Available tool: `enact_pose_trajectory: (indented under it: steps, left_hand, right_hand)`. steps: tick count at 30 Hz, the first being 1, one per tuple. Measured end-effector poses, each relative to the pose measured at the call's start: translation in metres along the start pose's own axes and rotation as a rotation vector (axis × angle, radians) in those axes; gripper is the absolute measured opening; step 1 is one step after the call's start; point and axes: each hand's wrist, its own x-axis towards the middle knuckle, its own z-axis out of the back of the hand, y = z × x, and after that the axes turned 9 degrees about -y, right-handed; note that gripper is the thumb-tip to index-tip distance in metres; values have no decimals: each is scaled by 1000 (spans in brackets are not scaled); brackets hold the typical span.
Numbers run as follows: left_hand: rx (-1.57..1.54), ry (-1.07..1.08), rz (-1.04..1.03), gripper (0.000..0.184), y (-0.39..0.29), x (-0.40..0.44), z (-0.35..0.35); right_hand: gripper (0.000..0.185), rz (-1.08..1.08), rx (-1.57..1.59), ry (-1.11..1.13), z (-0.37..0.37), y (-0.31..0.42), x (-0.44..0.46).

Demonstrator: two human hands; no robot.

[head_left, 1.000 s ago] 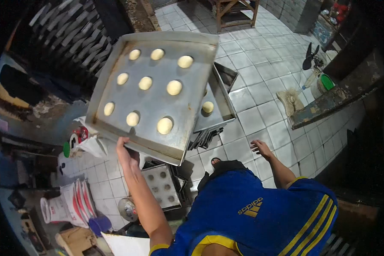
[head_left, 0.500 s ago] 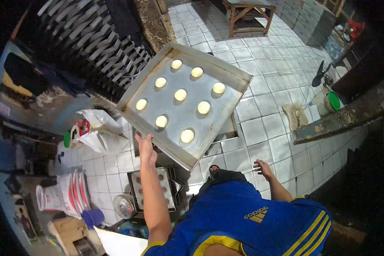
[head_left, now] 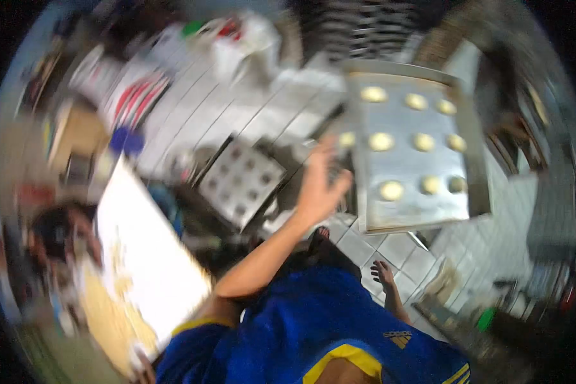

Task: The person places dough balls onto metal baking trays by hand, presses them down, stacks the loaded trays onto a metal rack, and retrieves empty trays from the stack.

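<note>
My left hand (head_left: pixel 323 185) is open with its fingers spread, just left of a large metal tray (head_left: pixel 365 214); a narrow gap shows between them. Nine pale dough balls, one of them a dough ball (head_left: pixel 381 141), sit in rows on this tray. Another dough ball (head_left: pixel 346 140) shows beyond the tray's left edge. Low on the right, my right hand (head_left: pixel 383 273) hangs open over the tiled floor, holding nothing. A smaller tray with round dark spots (head_left: pixel 243 182) lies left of my left hand. Motion blurs the view.
At the lower left is a white board (head_left: pixel 141 237) with yellowish dough (head_left: pixel 115 313) beside it. Part of another person's hand (head_left: pixel 144 368) shows at its bottom edge. Red-striped sacks (head_left: pixel 134 99) and a blue container (head_left: pixel 127 140) stand at the upper left. One foot (head_left: pixel 322 234) is on the floor.
The view has swung left, bringing the white board and dough in. My left hand has let go of the large tray's edge, which now lies right of it. My right hand remains open.
</note>
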Motion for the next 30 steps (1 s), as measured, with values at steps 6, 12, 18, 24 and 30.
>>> enact_pose_trajectory:
  steps: [6, 12, 18, 24, 30]
  left_hand:
    - [81, -113, 334, 60, 87, -159, 175]
    - [366, -1029, 660, 59, 167, -299, 463]
    - [541, -1461, 616, 67, 229, -370, 739]
    - [848, -1315, 680, 77, 314, -360, 910]
    - [923, -1213, 840, 78, 356, -348, 957]
  right_hand:
    - [56, 37, -347, 265, -102, 91, 11]
    - [29, 547, -695, 520, -312, 188, 61]
    - [39, 1061, -938, 884, -668, 331, -61]
    - [33, 1317, -818, 1127, -1030, 349, -232]
    - [63, 1687, -767, 1253, -1285, 279, -311]
